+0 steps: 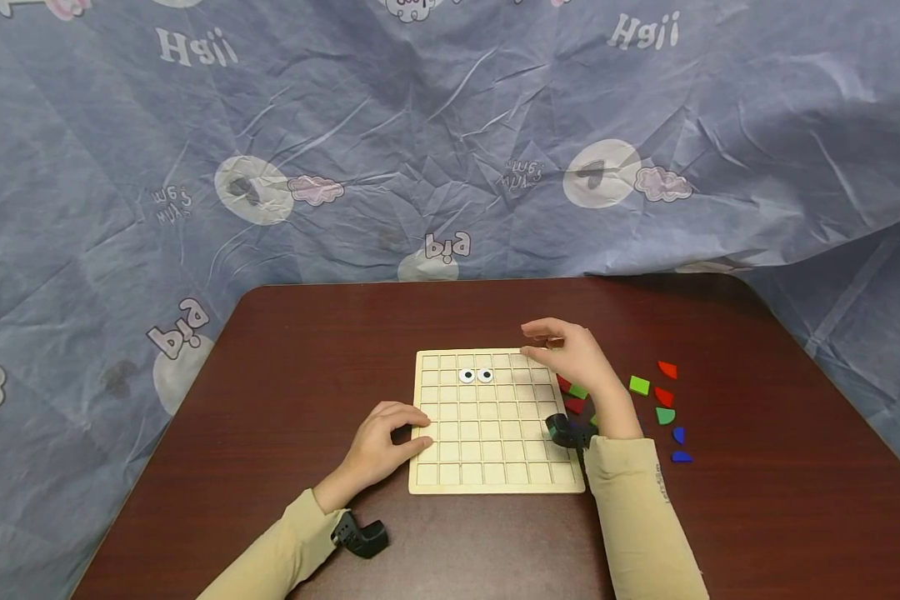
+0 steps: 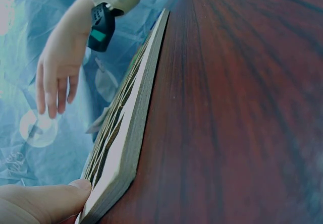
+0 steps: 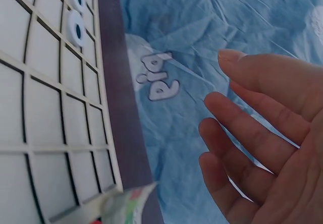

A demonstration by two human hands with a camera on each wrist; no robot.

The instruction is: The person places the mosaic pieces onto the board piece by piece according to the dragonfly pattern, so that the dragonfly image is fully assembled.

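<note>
grid board [image 1: 489, 429] | left edge: touching left hand [image 1: 381, 443] | below right hand [image 1: 574, 357], apart

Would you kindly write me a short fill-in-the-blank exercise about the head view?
1. The left hand touches the grid board at its ____ edge.
2. Exactly ____ eye pieces lie on the board.
3. The right hand is holding ____.
4. The rightmost loose piece is coloured ____.

Missing words: left; two; nothing; blue.
</note>
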